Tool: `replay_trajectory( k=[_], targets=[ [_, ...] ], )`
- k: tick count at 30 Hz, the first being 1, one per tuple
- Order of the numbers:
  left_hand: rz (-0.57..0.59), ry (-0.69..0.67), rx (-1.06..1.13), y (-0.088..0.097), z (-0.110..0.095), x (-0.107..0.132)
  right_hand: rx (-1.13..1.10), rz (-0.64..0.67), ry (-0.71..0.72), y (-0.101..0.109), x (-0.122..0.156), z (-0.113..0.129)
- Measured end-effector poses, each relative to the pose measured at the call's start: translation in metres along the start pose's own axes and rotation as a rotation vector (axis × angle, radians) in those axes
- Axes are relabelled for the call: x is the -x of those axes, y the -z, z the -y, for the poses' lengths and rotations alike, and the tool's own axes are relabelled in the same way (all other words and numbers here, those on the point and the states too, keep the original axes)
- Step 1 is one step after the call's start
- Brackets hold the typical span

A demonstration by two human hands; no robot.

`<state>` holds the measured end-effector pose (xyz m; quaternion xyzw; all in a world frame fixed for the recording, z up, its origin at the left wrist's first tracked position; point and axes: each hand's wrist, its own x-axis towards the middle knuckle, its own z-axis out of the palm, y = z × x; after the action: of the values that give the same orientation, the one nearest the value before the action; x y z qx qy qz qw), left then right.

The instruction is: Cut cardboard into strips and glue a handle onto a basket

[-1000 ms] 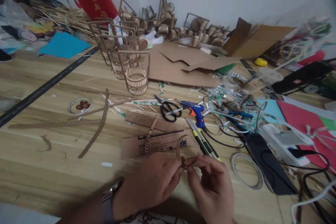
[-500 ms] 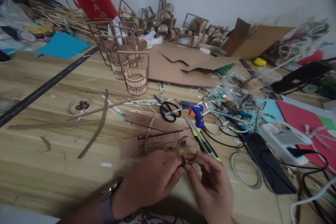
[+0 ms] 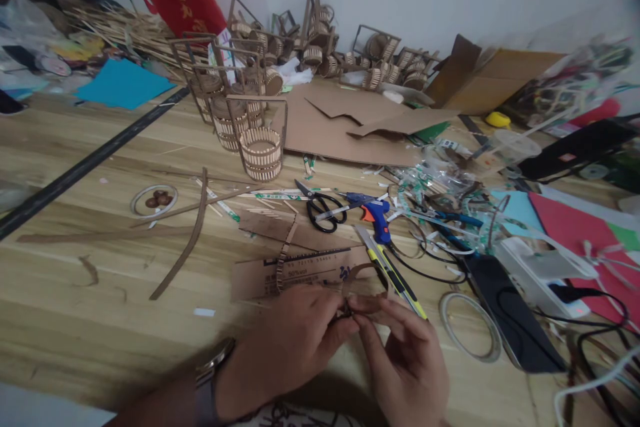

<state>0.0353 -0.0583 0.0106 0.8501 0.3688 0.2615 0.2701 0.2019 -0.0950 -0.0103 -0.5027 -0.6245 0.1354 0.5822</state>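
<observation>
My left hand (image 3: 293, 340) and my right hand (image 3: 405, 360) meet low in the middle of the view, fingertips pinched together on a thin brown cardboard strip (image 3: 363, 275). The strip curls up from the pinch into a loop that arcs to the right. A watch sits on my left wrist (image 3: 210, 373). Just beyond the hands lies a printed cardboard piece (image 3: 300, 273), and a yellow-and-black utility knife (image 3: 393, 273) lies to the right of the loop.
Black scissors (image 3: 320, 208) and a blue glue gun (image 3: 373, 210) lie on the wooden table (image 3: 100, 320). Small woven baskets (image 3: 260, 153) stand farther back with flat cardboard (image 3: 340, 127). A tape ring (image 3: 470, 323), a phone (image 3: 510, 310) and cables crowd the right side.
The strip's free end has swung over to the right, so the open curl is now a closed-looking loop. Both hands stay pinched at the same spot.
</observation>
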Motion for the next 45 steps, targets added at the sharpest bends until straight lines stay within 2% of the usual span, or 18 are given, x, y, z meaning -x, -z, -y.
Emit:
replay_trajectory(
  k=[5,12,18,22,24,26,28,30,32,35,38,41,45],
  targets=[
    [0.002,0.003,0.013,0.001,-0.003,0.000,-0.018,0.011,0.002,0.000,0.001,0.003],
    [-0.056,-0.076,-0.003,0.004,-0.006,-0.001,-0.084,0.003,-0.044,-0.002,0.002,0.008],
    [0.010,-0.062,0.051,0.005,-0.005,0.000,-0.280,-0.023,-0.287,-0.005,-0.003,0.010],
    [0.045,-0.059,0.075,0.003,-0.002,0.001,-0.437,0.064,-0.439,-0.002,-0.009,0.007],
    [0.034,-0.059,0.067,0.002,-0.001,0.002,-0.520,0.128,-0.478,0.000,-0.013,0.002],
    [0.029,-0.060,0.063,0.002,-0.001,0.002,-0.575,0.129,-0.509,0.003,-0.015,-0.005],
    [0.025,-0.061,0.063,0.002,-0.001,0.002,-0.535,0.038,-0.545,0.006,-0.017,-0.012],
    [0.005,-0.069,0.055,0.003,-0.001,0.002,-0.388,-0.038,-0.533,0.011,-0.019,-0.014],
    [-0.032,-0.077,0.040,0.004,-0.001,0.001,-0.213,0.028,-0.434,0.014,-0.021,-0.011],
    [-0.083,-0.084,0.014,0.005,0.000,0.000,-0.089,0.236,-0.194,0.015,-0.025,-0.001],
    [-0.100,-0.106,-0.026,0.006,0.001,-0.001,-0.069,0.282,-0.099,0.014,-0.025,0.006],
    [-0.072,-0.142,-0.109,0.006,0.002,-0.001,-0.033,0.237,-0.217,0.020,-0.020,-0.001],
    [-0.096,-0.257,-0.213,0.011,0.000,0.000,-0.059,0.079,-0.481,0.037,-0.015,-0.026]
  ],
)
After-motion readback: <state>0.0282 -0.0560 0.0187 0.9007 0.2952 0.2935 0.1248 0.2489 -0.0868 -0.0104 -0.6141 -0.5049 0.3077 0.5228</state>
